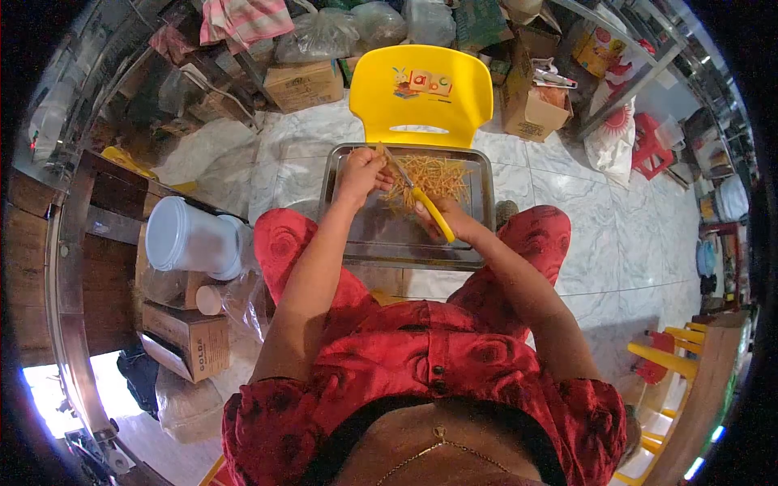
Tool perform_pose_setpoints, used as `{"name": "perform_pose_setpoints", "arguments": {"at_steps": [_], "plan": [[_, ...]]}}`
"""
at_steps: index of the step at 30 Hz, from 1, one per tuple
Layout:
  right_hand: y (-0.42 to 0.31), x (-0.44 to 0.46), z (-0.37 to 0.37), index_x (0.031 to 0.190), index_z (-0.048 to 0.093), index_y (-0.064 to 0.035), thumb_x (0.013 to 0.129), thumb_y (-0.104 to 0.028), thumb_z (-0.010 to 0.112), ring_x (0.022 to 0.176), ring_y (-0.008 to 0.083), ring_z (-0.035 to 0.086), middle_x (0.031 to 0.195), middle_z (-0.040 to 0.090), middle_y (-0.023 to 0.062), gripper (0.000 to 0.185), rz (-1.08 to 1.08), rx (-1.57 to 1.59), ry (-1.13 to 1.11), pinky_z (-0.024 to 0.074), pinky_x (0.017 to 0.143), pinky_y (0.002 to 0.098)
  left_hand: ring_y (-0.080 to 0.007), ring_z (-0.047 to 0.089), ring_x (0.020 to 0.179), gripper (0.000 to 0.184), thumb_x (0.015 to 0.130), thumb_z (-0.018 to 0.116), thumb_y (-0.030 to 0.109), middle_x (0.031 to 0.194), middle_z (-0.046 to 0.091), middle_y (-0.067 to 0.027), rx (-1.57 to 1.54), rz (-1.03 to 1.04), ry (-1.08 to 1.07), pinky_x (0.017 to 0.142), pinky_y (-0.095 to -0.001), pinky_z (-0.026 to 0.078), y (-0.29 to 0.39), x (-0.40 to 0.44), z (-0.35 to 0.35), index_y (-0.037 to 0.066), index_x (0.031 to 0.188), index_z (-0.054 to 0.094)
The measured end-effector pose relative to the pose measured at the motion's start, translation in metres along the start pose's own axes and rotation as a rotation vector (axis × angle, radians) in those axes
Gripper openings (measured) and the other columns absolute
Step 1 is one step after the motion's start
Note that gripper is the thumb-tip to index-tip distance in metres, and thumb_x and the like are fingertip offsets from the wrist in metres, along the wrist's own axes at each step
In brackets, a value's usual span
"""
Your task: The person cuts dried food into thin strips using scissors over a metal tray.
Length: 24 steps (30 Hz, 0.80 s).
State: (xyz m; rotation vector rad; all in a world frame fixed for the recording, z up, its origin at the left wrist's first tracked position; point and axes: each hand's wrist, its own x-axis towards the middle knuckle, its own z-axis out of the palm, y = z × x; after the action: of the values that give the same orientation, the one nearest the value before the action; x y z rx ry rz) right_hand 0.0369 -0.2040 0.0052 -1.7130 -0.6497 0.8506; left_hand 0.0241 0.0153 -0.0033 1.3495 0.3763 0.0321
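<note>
A metal tray (356, 233) in front of me holds a loose heap of thin yellow-orange strands (442, 174) on its far half. My right hand (447, 219) is closed around yellow-handled scissors (433, 215). Their blades point up and left over the heap. Above the tray's left side, my left hand (362, 174) is pinched closed near the blade tips. A small yellowish strand end (380, 149) sticks out at its fingertips; the rest of what it holds is hidden by the fingers.
A yellow plastic chair (421, 69) stands just beyond the tray. White buckets (190, 235) and a cardboard box (188, 340) are on my left. More cardboard boxes (304, 85) and bags line the far side. A red stool (651, 146) is at the right, on the marbled tile floor (596, 219).
</note>
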Motion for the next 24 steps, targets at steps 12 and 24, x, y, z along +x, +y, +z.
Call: {"name": "perform_pose_setpoints", "arguments": {"at_steps": [12, 24], "plan": [[-0.003, -0.001, 0.001, 0.095, 0.055, -0.0014, 0.084, -0.036, 0.056, 0.061, 0.0157, 0.051, 0.067, 0.053, 0.0040, 0.036, -0.032, 0.006, 0.060, 0.0394, 0.056, 0.0294, -0.0193, 0.060, 0.060, 0.014, 0.089, 0.046, 0.015, 0.074, 0.058, -0.0115, -0.113, 0.051, -0.038, 0.048, -0.0281, 0.052, -0.008, 0.001, 0.006, 0.001, 0.089, 0.049], [0.012, 0.001, 0.005, 0.096, 0.058, 0.0006, 0.085, -0.037, 0.055, 0.070, 0.0190, 0.054, 0.075, 0.059, 0.0118, 0.039, 0.023, 0.017, 0.088, 0.0441, 0.066, 0.0332, -0.0205, 0.060, 0.058, 0.010, 0.088, 0.047, 0.014, 0.070, 0.056, -0.0109, -0.125, -0.067, -0.175, 0.048, -0.0290, 0.052, 0.003, -0.008, 0.007, 0.004, 0.086, 0.047]]}}
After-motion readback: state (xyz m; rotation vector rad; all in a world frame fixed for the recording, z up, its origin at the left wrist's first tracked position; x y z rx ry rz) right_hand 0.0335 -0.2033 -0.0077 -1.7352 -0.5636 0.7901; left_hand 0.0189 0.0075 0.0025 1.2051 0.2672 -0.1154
